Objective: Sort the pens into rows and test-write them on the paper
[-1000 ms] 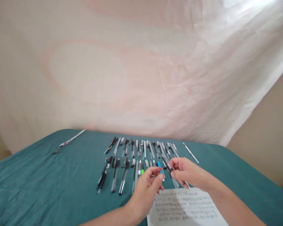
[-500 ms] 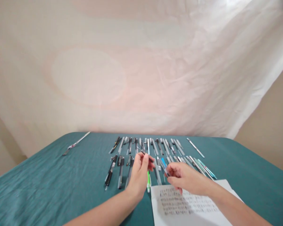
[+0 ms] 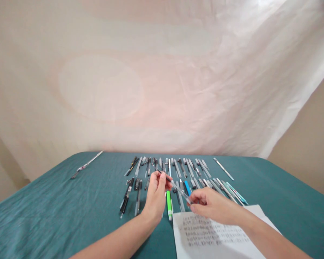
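My left hand [image 3: 156,196] pinches one end of a thin clear pen [image 3: 175,186] above the teal tablecloth [image 3: 56,212]. The other end of that pen is pinched by my right hand [image 3: 212,207], so it spans slantwise between both hands. Under and behind my hands lie two rows of pens [image 3: 167,167], most of them black, grey or clear. A green pen [image 3: 169,201] and a blue pen [image 3: 187,187] show in the near row. My right wrist hovers over a white sheet of paper [image 3: 218,237] covered in handwriting.
A single pen [image 3: 223,169] lies apart at the right end of the far row. Another long pen [image 3: 86,165] rests at the far left of the table. A wrinkled pale cloth [image 3: 162,79] hangs behind the table. The table's right edge curves away near my right arm.
My left hand has risen from the near row to take the far end of the clear pen. My right hand shifted slightly down toward the paper. The view has tilted a little.
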A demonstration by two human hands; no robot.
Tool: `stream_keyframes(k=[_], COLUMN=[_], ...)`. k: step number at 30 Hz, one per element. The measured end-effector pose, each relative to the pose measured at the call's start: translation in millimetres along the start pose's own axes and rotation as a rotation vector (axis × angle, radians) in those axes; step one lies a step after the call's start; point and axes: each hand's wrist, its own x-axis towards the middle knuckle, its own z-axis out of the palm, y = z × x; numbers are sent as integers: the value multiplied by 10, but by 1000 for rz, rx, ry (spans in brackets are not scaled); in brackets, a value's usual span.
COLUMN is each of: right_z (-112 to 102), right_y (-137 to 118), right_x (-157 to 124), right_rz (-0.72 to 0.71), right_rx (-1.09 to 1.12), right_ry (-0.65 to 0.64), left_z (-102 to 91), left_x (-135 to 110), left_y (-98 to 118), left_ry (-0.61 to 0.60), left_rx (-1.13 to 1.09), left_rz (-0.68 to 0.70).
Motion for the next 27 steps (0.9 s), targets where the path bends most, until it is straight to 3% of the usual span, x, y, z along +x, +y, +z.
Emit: stream_keyframes(k=[9, 15, 20, 24, 27], right_z=[20, 55, 85, -4, -151], right_y=[-48, -24, -14, -18, 30], right_x=[15, 56, 65, 39, 51], right_rz=[-16, 11, -2, -14, -11], right_rx=[76, 227, 216, 158, 129], right_ry=[1, -30, -40, -50, 12], left_z=[61, 122, 141, 139, 139], left_x=[-80, -202, -265, -267, -283], left_y=[38, 31, -10, -11, 1], left_ry=[-104, -218, -287, -292, -312], left_rx=[101, 56, 64, 56, 68], left_rz=[-64, -123, -163, -139, -129])
